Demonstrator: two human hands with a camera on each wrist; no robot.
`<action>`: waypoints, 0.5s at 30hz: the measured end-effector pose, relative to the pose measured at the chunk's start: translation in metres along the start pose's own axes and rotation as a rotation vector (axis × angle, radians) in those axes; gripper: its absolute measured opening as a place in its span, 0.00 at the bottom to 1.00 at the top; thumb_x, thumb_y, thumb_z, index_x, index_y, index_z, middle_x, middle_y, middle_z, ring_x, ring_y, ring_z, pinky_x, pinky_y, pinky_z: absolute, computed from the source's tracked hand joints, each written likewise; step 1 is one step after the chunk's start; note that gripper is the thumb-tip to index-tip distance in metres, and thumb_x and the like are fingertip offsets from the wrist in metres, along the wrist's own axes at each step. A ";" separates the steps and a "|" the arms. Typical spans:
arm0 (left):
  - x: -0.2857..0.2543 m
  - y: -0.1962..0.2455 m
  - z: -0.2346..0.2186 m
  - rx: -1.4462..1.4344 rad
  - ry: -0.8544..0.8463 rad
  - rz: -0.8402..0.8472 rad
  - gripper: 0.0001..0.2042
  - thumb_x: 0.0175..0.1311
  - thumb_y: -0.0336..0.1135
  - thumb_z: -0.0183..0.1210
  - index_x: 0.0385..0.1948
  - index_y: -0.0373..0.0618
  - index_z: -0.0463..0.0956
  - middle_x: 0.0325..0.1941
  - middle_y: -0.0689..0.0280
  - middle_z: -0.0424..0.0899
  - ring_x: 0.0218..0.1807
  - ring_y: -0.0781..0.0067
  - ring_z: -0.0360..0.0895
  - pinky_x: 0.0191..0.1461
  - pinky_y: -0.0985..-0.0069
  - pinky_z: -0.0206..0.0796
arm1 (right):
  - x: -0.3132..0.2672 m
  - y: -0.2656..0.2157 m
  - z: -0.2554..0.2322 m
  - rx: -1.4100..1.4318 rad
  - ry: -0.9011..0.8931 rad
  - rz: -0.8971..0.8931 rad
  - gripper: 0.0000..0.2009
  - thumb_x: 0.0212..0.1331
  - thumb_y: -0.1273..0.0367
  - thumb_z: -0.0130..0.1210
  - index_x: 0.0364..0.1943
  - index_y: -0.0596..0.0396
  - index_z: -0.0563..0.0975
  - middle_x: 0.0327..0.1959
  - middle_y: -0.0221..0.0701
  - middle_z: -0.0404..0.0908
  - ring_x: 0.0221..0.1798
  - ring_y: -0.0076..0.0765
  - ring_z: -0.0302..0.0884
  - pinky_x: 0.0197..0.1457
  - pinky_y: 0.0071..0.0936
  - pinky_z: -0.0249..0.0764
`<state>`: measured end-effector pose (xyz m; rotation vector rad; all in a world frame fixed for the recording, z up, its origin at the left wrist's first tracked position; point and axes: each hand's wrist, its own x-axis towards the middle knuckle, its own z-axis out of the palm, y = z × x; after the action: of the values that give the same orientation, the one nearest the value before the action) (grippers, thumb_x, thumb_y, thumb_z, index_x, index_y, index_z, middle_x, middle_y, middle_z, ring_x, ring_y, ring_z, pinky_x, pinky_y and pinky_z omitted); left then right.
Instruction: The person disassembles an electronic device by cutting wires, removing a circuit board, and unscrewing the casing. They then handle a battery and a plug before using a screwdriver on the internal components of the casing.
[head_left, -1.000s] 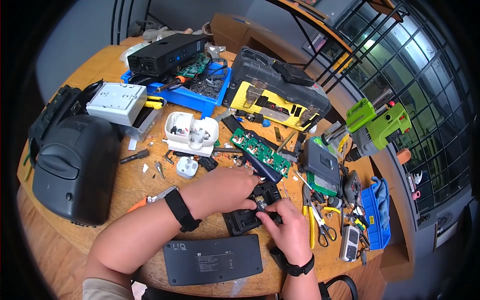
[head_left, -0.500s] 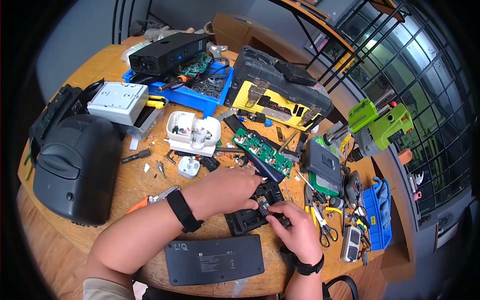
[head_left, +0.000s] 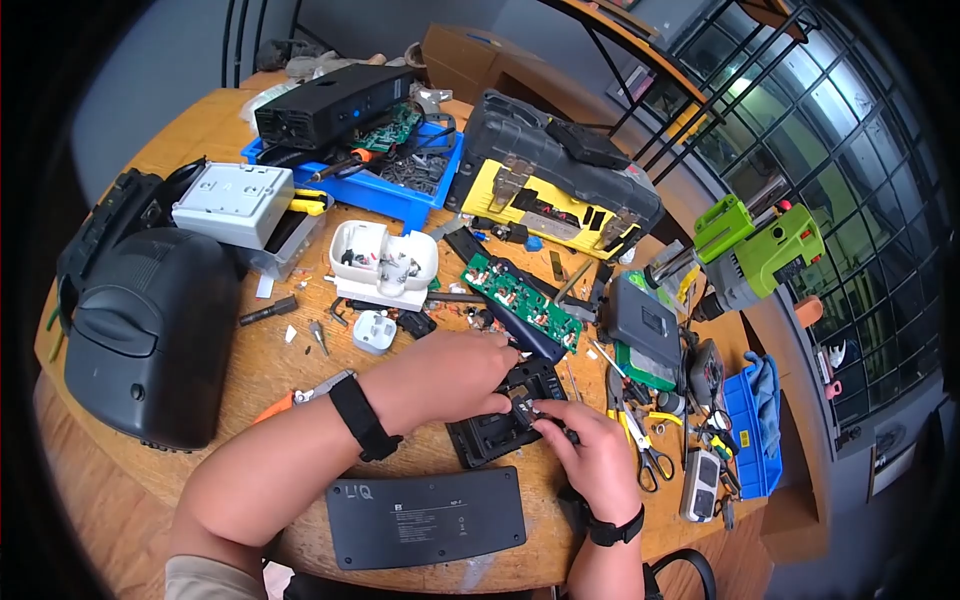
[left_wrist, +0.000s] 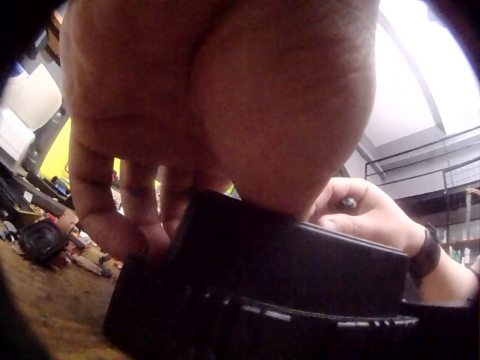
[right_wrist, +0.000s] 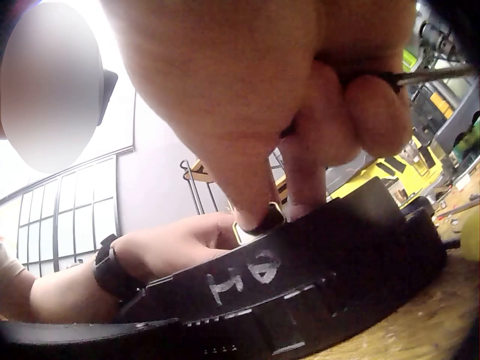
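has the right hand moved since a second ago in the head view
Yes, slightly: the right hand has shifted toward the picture's right, closer to the scissors.

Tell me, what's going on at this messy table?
A person is working with bare hands on a black housing that lies on a cluttered wooden table. The left hand holds the housing; the right hand has its fingertips at a small dark part there and a thin metal tool among its curled fingers. A black panel lies nearer the person.
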<state>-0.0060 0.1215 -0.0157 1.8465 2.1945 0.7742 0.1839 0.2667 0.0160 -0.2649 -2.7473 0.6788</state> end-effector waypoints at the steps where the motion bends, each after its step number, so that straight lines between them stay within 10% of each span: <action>1: 0.000 -0.001 0.002 0.006 0.022 0.010 0.21 0.65 0.46 0.68 0.47 0.37 0.80 0.47 0.55 0.83 0.53 0.49 0.82 0.56 0.57 0.76 | 0.000 0.001 0.001 0.005 0.024 0.027 0.09 0.63 0.70 0.67 0.45 0.54 0.86 0.41 0.38 0.89 0.42 0.48 0.88 0.44 0.35 0.82; 15: 0.001 -0.003 0.004 0.000 0.052 0.021 0.19 0.64 0.45 0.69 0.46 0.37 0.80 0.46 0.56 0.83 0.52 0.49 0.82 0.55 0.57 0.76 | 0.003 0.008 0.003 0.009 0.038 -0.020 0.09 0.63 0.69 0.68 0.45 0.54 0.86 0.40 0.38 0.89 0.41 0.48 0.88 0.43 0.35 0.81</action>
<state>-0.0067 0.1228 -0.0203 1.8727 2.2089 0.8354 0.1813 0.2729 0.0108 -0.2449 -2.7063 0.6740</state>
